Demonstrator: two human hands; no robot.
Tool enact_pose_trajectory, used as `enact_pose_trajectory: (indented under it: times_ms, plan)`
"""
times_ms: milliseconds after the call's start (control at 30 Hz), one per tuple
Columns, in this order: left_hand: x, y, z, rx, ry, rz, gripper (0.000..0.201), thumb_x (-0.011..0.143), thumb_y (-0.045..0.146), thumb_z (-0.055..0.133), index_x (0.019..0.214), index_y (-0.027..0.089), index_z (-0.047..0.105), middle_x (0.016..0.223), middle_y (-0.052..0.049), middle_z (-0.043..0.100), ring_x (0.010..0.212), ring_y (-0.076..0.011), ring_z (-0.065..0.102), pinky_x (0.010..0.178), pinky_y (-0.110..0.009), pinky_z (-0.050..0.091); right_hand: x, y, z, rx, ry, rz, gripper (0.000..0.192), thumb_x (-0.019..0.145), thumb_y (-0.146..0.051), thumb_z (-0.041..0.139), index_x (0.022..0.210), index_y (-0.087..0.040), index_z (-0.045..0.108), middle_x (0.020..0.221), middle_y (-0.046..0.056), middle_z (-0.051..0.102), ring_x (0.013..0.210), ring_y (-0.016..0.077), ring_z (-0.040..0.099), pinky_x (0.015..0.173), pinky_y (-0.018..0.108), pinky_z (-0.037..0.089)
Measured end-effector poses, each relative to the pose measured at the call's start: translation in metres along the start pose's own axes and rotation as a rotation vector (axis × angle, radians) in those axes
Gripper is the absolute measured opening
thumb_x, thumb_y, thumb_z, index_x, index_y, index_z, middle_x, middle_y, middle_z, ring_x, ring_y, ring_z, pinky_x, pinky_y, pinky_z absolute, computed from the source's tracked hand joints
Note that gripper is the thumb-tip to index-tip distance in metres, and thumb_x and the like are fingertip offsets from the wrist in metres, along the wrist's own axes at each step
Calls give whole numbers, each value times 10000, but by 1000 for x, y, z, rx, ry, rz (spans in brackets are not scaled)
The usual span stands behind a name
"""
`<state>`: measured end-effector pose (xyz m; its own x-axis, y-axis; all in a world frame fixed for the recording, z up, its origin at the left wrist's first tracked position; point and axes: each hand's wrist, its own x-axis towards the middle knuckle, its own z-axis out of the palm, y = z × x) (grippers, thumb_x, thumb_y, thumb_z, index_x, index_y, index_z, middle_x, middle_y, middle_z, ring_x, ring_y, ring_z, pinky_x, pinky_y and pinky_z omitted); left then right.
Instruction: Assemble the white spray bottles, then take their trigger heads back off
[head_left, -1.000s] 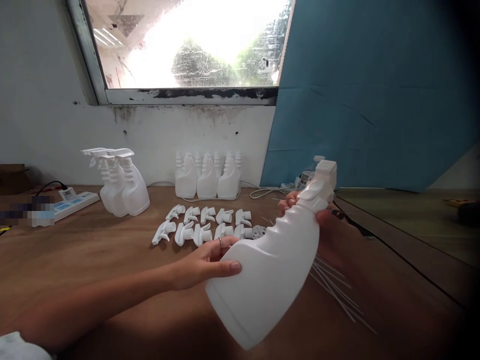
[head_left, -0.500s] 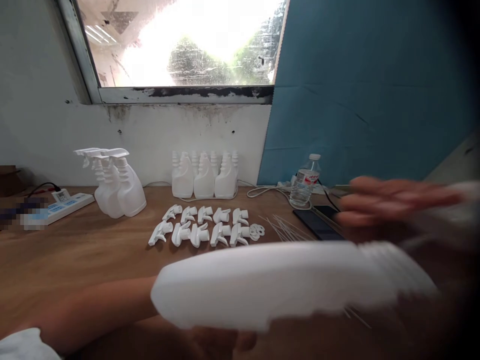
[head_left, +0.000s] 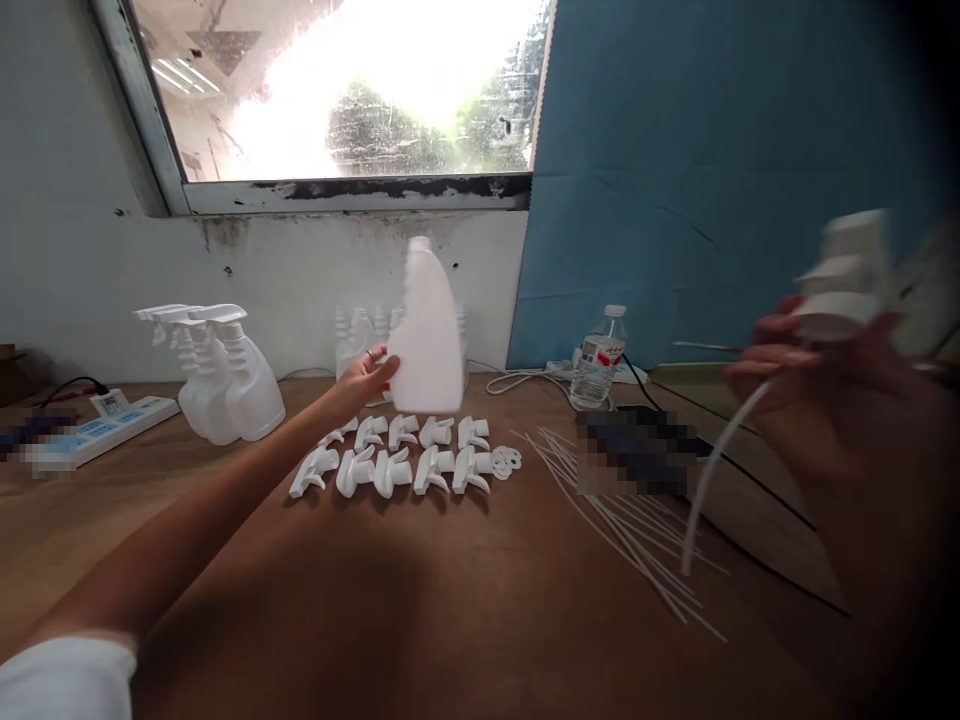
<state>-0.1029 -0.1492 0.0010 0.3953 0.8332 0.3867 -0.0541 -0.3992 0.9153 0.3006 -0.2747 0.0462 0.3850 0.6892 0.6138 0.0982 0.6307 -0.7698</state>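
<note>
On the brown wooden table (head_left: 465, 600), taking the double row of loose trigger heads (head_left: 401, 455) as the landmark, things run from left to right like this. Far left of the row lies a white power strip (head_left: 101, 425). Nearer the row, still on its left, stand three assembled spray bottles (head_left: 217, 375), close together, triggers pointing left. The row itself counts ten white heads, five behind and five in front, with a small white ring-shaped piece (head_left: 508, 460) at its right end.

Just behind the row, the left hand (head_left: 364, 378) is stretched out with a ring on one finger and grips the lower side of a white capless bottle (head_left: 427, 335). This bottle is upright, opaque, flat-sided, narrowing to an open neck, and its base is level with the back of the row; whether it rests on the wood cannot be told. It partly hides the headless bottles (head_left: 356, 340) along the wall, so their number cannot be counted.

Right of the row lies a fan of thin white dip tubes (head_left: 622, 525), too many and too fine to count, and one clear water bottle (head_left: 596, 362) behind them. Far right, the right hand (head_left: 814, 365), blurred, is closed around one white trigger head (head_left: 847, 265) whose long tube (head_left: 716, 460) hangs down towards the fan.
</note>
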Motion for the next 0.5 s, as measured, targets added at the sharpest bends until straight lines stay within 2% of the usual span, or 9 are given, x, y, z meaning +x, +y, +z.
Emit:
enact_pose_trajectory:
  times_ms: [100,200,333,500]
  plan:
    - [44,-23,-5,161,128,-11,637,750,522,690,1205,139,463,1169,-132,611,1006,-216,616,850,-332,520,0,16,11,293,-71,256,364,987,-373,356,936,-262,700,748,41,445,518,90,319,561,326,310]
    - [69,-51,3,246,138,-87,510,738,435,717,1100,126,533,1248,-148,546,991,-223,603,823,-340,531,-3,27,18,291,-177,357,282,933,-427,471,900,-235,675,707,14,389,544,108,346,572,342,317]
    - [81,-89,16,295,132,-173,371,768,315,703,1051,117,569,1175,-142,590,946,-230,612,796,-344,530,-9,30,23,236,-255,401,279,852,-462,581,736,-208,584,714,13,396,557,112,365,584,353,328]
    - [86,-118,20,331,152,-234,294,834,254,648,1086,118,579,1215,-137,585,988,-209,610,816,-316,530,-16,27,30,297,-273,474,289,842,-455,611,712,-213,521,678,-2,379,510,97,335,525,317,295]
